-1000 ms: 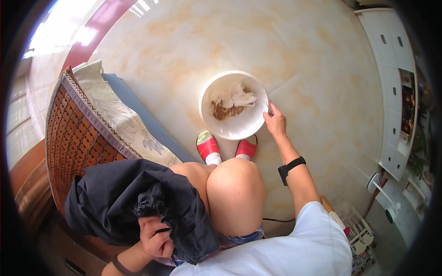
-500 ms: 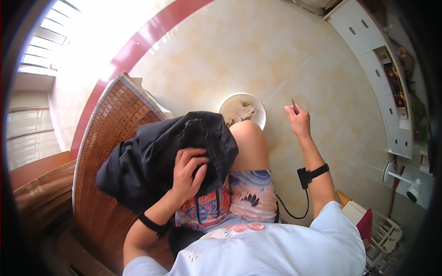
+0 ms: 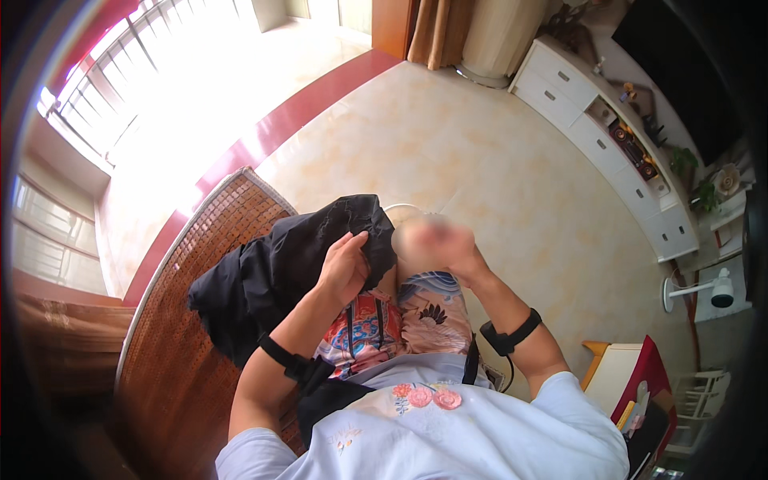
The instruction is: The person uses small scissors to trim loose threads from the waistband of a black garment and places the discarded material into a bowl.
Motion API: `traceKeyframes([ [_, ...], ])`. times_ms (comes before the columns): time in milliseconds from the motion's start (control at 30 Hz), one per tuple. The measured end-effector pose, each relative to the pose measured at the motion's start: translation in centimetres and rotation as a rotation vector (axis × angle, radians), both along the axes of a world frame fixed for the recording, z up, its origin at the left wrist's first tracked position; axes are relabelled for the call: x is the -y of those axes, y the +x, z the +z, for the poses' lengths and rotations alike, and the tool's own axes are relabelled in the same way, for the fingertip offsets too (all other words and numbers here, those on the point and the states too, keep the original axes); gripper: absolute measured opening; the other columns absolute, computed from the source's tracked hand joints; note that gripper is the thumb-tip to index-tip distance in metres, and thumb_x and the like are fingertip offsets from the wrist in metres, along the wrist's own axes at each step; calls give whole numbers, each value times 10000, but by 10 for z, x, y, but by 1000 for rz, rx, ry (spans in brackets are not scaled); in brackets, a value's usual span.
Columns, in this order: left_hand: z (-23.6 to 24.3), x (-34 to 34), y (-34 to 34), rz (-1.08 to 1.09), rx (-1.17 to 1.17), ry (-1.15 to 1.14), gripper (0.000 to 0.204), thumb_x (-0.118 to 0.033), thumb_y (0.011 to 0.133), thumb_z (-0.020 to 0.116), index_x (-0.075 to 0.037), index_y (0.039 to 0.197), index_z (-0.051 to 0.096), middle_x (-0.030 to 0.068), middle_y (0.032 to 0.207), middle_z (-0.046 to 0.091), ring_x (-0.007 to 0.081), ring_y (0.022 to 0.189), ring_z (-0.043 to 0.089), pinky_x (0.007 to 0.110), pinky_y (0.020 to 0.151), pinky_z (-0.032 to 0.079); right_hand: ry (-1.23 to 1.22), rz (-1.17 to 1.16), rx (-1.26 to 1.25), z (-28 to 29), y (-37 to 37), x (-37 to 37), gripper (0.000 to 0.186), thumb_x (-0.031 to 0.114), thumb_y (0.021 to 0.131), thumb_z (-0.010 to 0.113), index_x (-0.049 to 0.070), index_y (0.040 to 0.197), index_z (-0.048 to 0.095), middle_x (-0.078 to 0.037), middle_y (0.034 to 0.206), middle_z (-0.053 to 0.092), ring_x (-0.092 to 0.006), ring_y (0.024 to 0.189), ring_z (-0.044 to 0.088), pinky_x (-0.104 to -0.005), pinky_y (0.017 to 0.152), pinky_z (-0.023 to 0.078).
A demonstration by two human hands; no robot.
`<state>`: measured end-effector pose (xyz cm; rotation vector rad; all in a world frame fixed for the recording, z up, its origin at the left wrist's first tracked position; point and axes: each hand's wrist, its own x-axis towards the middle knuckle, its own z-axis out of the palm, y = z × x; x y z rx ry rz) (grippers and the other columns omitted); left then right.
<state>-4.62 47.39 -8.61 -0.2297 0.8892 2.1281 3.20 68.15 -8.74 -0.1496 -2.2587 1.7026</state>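
Black cloth [image 3: 280, 264], one, recorded with its surroundings; clock positions are taken from the view's centre. Pale tiled floor [image 3: 472, 136]: spread from twelve to four o'clock. Brown woven mat [image 3: 176, 344]: placed at eight o'clock. White drawer cabinet [image 3: 576, 108]: ranged along the floor's edge around two o'clock. Black screen [image 3: 688, 80]: seen beyond the cabinet. The cloth itself: creased and draped at nine o'clock, partly on the mat, partly across the lap. Patterned shorts [image 3: 436, 316]: worn, seen at six o'clock. White bowl [image 3: 402, 206]: only an arc of rim shown, toward one o'clock. Left hand [image 3: 344, 268]: laid at eight o'clock, the cloth's edge pinched by its fingers. Right hand [image 3: 454, 250]: raised at three o'clock, near the cloth; its fingers are blurred, and whether anything is grasped cannot be told. Black armband [image 3: 516, 332]: strapped round the right forearm, at four o'clock.
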Motion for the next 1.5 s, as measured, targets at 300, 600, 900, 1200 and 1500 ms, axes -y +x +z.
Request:
traceKeyframes([
  [300, 5, 31, 15, 124, -34, -117, 68, -150, 900, 603, -137, 833, 597, -19, 652, 539, 111, 522, 535, 236, 446, 440, -121, 191, 344, 29, -46, 35, 372, 413, 866, 681, 62, 743, 671, 20, 615, 555, -62, 575, 486, -257, 505, 377],
  [600, 1, 8, 9, -235, -54, -87, 436, -261, 974, 417, 36, 1288, 477, 178, 1186, 602, 268, 1108, 594, 392, 950, 493, 297, -33, 234, 52, -146, -17, 255, 316, 873, 645, 62, 860, 649, 9, 760, 600, -107, 649, 517, -256, 561, 400],
  [900, -28, 10, -7, -315, -66, -111, 404, -249, 974, 442, 23, 1266, 507, 154, 1175, 619, 260, 1081, 609, 377, 920, 504, 396, 32, 240, 63, -186, 4, 242, 328, 852, 647, 104, 943, 664, 0, 898, 629, -149, 799, 556, -284, 689, 431],
  [1200, -44, 26, -15, -322, -48, -92, 372, -238, 975, 467, 10, 1244, 536, 130, 1165, 637, 252, 1055, 624, 362, 889, 515, 569, 140, 259, 93, -203, 48, 276, 341, 832, 649, 147, 1026, 680, -9, 1037, 657, -191, 948, 595, -312, 817, 462],
  [1500, -57, -11, -10, -294, -227, -520, 187, -143, 918, 576, -33, 1067, 599, 72, 896, 663, 194, 793, 646, 308, 671, 520, 788, -92, 270, -9, -185, -50, 171, 190, 835, 556, 139, 845, 719, -121, 902, 697, -273, 857, 659, -439, 772, 529],
])
